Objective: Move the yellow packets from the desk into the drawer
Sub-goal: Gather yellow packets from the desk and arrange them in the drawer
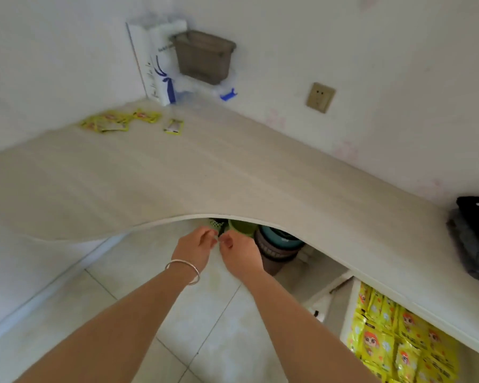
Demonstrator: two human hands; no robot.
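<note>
Pale wood-grain counter [233, 172] along the wall, near edge curved.
Far left corner: loose cluster of yellow packets [114, 121], some overlapping; one single packet [173, 126] just right of them, apart. White box with blue print [158, 64] stands upright in the far corner against the wall. Dark folded fabric [473, 239] at the right edge, partly cut off. Middle of counter bare. Small blue item [228, 94] at the back edge, blurred.
</note>
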